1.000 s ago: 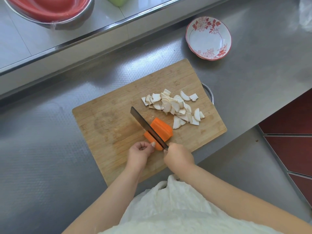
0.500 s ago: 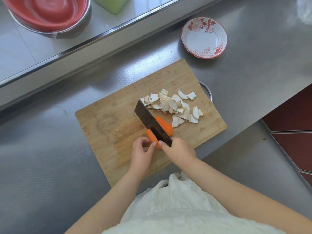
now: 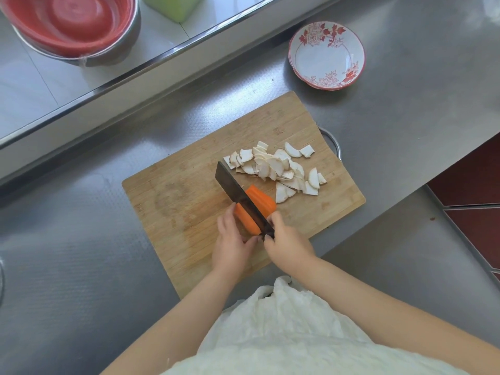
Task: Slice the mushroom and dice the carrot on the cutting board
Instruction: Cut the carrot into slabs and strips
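While the cleaver [image 3: 244,200] lies lengthwise through the carrot [image 3: 254,209], the cut turns on one relation: blade and carrot share a long axis, running from the hands up and away to the left across the cutting board [image 3: 176,201].

Right hand [image 3: 288,246]: closed around the cleaver's handle, which is mostly hidden under the fingers. Blade runs away from this grip, tip ending just short of the mushroom slices [image 3: 273,169].

Left hand [image 3: 231,240]: fingers curled loosely against the carrot's left flank, thumb near the blade heel. Steadying contact, not a full wrap; how firmly it presses I cannot tell.

Carrot: directly ahead of both hands, between them. One orange part shows on each side of the blade; whether it is fully split I cannot tell.

Counts: one carrot, one cleaver, one board. Mushroom already sliced, roughly twenty-odd pieces piled beyond and right of the blade; exact number unclear where they overlap. No carrot dice yet.

Judgement: mushroom done, carrot at first lengthwise cut. Left fingertips sit close to the edge.
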`<move>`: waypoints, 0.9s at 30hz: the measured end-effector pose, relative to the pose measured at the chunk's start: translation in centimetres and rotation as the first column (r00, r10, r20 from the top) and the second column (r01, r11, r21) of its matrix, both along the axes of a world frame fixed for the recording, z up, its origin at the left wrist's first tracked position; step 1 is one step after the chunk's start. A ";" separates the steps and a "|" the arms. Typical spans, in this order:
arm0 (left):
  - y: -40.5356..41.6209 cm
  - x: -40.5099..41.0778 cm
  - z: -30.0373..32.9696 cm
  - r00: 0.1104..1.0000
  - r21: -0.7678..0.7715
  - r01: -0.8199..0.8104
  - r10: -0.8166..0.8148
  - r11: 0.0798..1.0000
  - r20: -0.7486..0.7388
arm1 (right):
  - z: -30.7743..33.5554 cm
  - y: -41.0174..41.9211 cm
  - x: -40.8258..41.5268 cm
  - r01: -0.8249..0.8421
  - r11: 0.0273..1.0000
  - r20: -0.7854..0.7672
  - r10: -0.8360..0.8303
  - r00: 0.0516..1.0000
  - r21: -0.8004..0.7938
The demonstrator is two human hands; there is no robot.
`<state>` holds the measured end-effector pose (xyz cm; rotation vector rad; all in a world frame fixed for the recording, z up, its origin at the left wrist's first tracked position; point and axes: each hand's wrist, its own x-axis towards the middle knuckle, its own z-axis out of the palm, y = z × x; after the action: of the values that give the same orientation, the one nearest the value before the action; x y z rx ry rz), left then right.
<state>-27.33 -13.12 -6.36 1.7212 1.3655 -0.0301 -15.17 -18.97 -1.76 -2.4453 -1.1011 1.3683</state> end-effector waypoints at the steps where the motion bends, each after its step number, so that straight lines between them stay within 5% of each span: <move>1: 0.1 0.0 -0.1 1.000 0.020 0.011 -0.011 1.000 -0.010 | 0.0 -0.1 -0.1 -0.012 1.000 -0.002 0.012 1.000 0.014; 11: 0.9 -0.4 0.3 0.997 -0.019 0.061 -0.060 0.998 0.058 | -0.2 -0.2 0.3 -0.023 0.999 -0.017 0.024 1.000 0.034; 17: 1.3 0.7 1.6 0.932 -0.276 -0.232 0.295 0.933 0.213 | -0.3 -0.5 -0.1 -0.063 0.994 0.007 0.062 0.998 0.091; 20: 0.8 0.5 2.1 0.863 -0.212 -0.355 0.407 0.910 0.300 | -0.2 -0.8 -0.1 -0.067 0.985 -0.004 0.068 0.998 0.161; 24: 0.2 -0.3 2.6 0.898 0.006 -0.287 0.266 0.958 0.351 | 0.0 -0.9 -0.1 -0.041 0.967 -0.030 0.050 0.998 0.252; 27: -0.1 -0.8 2.2 0.886 -0.046 -0.289 0.285 0.956 0.366 | -0.1 -0.8 -0.2 -0.055 0.968 -0.036 0.065 0.997 0.245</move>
<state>-28.16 -13.26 -4.15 1.4240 1.3176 0.4482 -15.33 -19.80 -1.87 -2.2150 -1.2602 1.2138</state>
